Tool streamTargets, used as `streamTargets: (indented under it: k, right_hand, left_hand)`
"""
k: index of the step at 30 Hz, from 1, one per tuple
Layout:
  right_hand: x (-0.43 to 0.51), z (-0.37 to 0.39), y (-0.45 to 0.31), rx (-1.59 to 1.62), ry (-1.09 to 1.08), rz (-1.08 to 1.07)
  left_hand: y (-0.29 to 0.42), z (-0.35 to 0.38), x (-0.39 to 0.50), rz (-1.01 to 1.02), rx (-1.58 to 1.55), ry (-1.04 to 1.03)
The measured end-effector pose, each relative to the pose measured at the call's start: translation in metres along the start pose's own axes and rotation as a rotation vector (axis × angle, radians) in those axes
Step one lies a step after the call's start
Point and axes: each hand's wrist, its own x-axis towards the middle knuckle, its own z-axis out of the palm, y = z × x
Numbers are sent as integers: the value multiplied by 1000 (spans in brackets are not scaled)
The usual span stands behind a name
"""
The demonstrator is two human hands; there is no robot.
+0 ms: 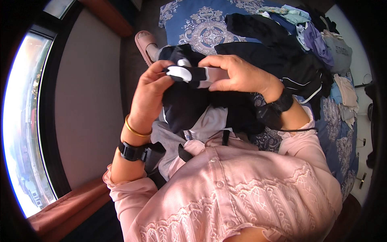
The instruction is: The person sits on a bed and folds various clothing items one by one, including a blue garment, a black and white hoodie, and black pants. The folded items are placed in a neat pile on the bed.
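Observation:
Both hands are raised over my lap, with black, white and pale pink socks stretched level between them. My left hand pinches the black and white end between thumb and fingers. At the pink end, my right hand curls its fingers and thumb around the fabric. The sock fabric shows more than one layer, so it looks like a pair laid together. Under the hands a black garment with a pale grey panel lies bunched across my lap.
A blue patterned bedspread spreads ahead and right. On it lie a black garment with white piping, a purple garment, a grey garment and folded beige clothing. A window stands left; a foot wears a pink slide.

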Motion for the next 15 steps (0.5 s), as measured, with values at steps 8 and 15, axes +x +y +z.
streamTargets:
  k: [8,15]
  right_hand:
    - [-63,7,149,-576,-370,904]
    - [-75,20,181,-145,188,375]
  left_hand:
    - [-3,-41,-17,35,-84,188]
    - [-5,-48,-21,17,-121,200]
